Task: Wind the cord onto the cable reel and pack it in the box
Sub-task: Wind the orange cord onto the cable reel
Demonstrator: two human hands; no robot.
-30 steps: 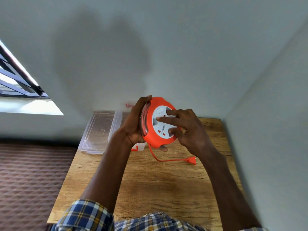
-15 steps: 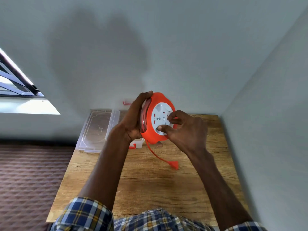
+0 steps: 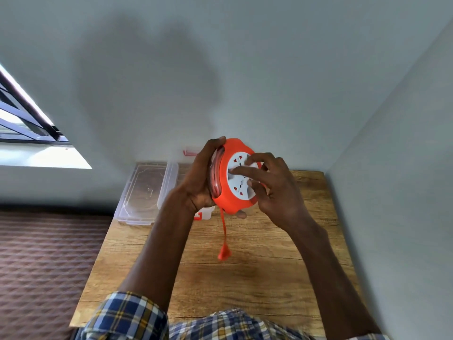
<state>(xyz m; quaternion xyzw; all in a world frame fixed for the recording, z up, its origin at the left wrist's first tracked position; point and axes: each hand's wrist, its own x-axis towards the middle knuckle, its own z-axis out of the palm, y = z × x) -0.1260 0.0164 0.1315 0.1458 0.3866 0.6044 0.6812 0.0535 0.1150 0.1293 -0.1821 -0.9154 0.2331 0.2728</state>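
Note:
An orange cable reel with a white socket face is held upright above the wooden table. My left hand grips its back and rim, thumb over the top. The fingers of my right hand rest on the white face. A short length of orange cord hangs from the reel's underside, with the orange plug dangling just above the table. Coils of cord show through the reel's side gap. The clear plastic box with red clips stands behind my left hand, mostly hidden.
A clear plastic lid lies at the table's back left corner. Grey walls close the table in at the back and right. A brown patterned surface lies to the left, below a window.
The loose cord has shortened and the plug has swung left, from lying on the table at the right to hanging under the reel. My right fingers have shifted on the white face.

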